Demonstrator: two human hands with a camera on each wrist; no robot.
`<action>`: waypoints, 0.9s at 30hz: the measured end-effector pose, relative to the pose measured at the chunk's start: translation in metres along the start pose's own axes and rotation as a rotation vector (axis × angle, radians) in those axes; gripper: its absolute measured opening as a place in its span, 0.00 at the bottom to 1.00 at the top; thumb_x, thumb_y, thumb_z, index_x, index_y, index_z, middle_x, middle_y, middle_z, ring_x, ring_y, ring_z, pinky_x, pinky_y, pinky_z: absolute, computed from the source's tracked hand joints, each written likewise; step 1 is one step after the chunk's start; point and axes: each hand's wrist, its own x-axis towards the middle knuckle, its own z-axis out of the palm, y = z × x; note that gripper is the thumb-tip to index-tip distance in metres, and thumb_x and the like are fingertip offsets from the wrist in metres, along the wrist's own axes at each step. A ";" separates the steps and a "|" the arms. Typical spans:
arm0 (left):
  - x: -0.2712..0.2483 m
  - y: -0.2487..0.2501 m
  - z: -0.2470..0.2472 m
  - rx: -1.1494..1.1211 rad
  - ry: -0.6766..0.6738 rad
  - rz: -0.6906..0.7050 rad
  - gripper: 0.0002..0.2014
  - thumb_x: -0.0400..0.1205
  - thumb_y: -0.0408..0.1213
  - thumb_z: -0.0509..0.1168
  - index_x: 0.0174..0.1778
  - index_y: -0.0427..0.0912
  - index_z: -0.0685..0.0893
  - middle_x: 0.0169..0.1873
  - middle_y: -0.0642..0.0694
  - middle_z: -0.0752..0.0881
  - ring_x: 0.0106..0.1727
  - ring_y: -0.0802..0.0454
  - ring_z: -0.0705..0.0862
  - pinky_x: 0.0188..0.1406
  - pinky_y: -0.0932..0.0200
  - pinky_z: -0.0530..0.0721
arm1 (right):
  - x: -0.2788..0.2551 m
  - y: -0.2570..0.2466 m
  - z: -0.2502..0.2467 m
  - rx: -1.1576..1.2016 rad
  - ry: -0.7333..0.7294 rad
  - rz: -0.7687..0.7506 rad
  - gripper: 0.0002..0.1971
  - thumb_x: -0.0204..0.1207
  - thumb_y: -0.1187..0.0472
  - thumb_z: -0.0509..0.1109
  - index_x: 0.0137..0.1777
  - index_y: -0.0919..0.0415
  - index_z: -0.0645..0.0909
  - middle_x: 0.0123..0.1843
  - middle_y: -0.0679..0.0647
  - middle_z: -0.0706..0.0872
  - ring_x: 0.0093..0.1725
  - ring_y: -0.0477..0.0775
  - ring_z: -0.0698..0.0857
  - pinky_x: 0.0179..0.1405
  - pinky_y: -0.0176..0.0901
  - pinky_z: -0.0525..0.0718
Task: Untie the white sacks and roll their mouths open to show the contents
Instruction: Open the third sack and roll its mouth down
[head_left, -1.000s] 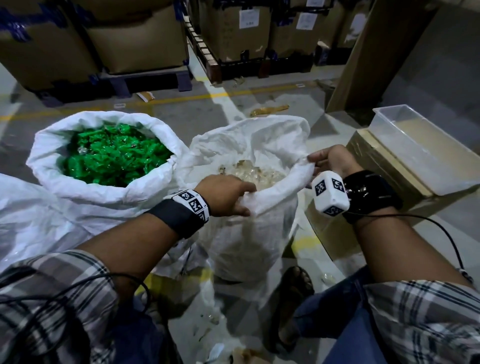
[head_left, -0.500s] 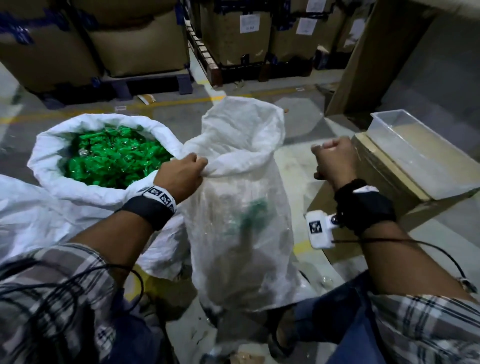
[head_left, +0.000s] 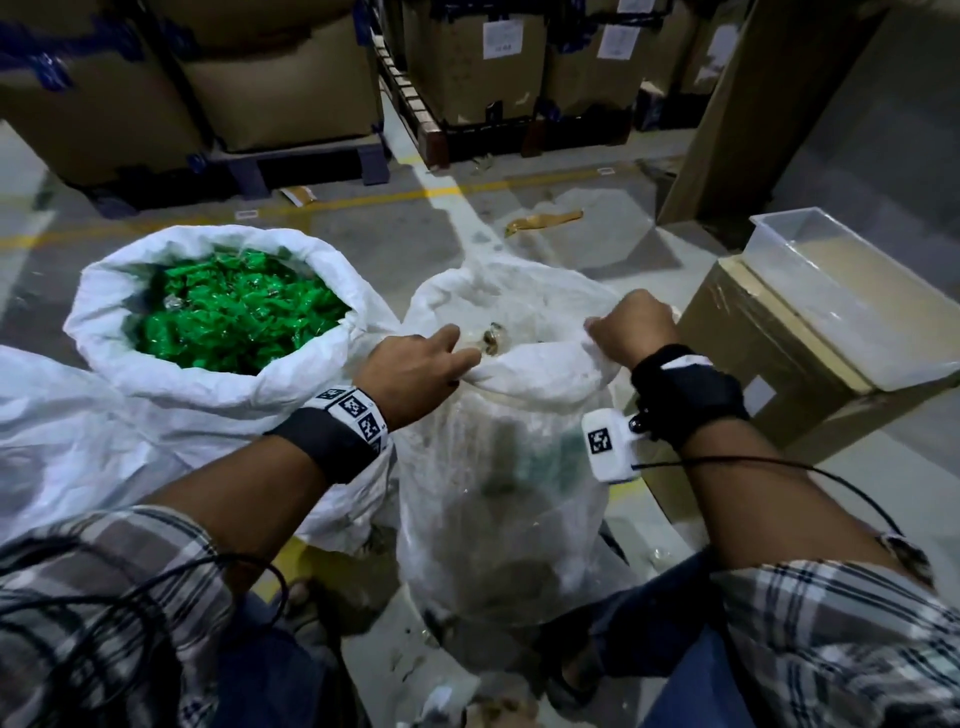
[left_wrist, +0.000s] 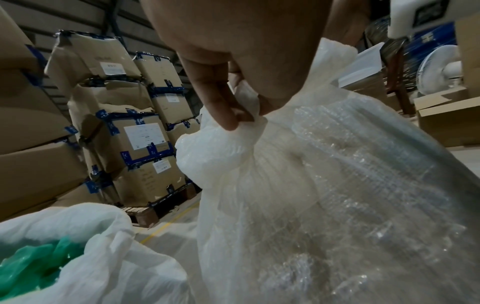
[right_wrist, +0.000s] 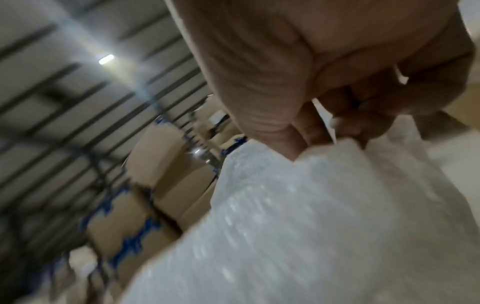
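Warehouse floor, sack mouth now reopened, left hand and right hand gripping its rim

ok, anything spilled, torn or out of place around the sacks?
Some litter on the floor: a crumpled tan strip beyond the sack both hands grip, and small debris at its base. No tear is visible, and the green-filled sack stands neatly rolled open.

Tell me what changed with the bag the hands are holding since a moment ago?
Half a second ago the right hand was off the clear sack, whose top stood tall. Now that hand grips the rim again, the left hand still grips its side, and the top is pushed down so the mouth gapes. The sack of green pieces stayed open beside it.
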 end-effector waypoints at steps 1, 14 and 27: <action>-0.001 -0.001 0.000 0.002 -0.017 -0.005 0.12 0.74 0.36 0.74 0.52 0.45 0.84 0.43 0.39 0.80 0.23 0.38 0.83 0.19 0.58 0.60 | 0.005 0.003 0.001 0.076 -0.071 0.050 0.18 0.75 0.57 0.73 0.57 0.71 0.83 0.59 0.70 0.88 0.61 0.71 0.87 0.54 0.48 0.85; 0.000 -0.002 -0.002 0.030 -0.004 0.017 0.09 0.75 0.36 0.71 0.51 0.45 0.84 0.43 0.40 0.81 0.25 0.39 0.84 0.18 0.58 0.63 | 0.003 0.001 -0.007 0.510 -0.209 0.250 0.17 0.74 0.65 0.78 0.60 0.73 0.85 0.54 0.66 0.88 0.51 0.65 0.90 0.43 0.48 0.87; -0.002 -0.048 0.014 -0.048 0.047 -0.438 0.06 0.84 0.32 0.61 0.56 0.40 0.76 0.61 0.32 0.74 0.27 0.32 0.83 0.20 0.49 0.70 | 0.002 0.018 -0.039 1.209 -0.623 0.343 0.21 0.75 0.56 0.74 0.64 0.67 0.83 0.55 0.61 0.87 0.42 0.62 0.87 0.41 0.50 0.87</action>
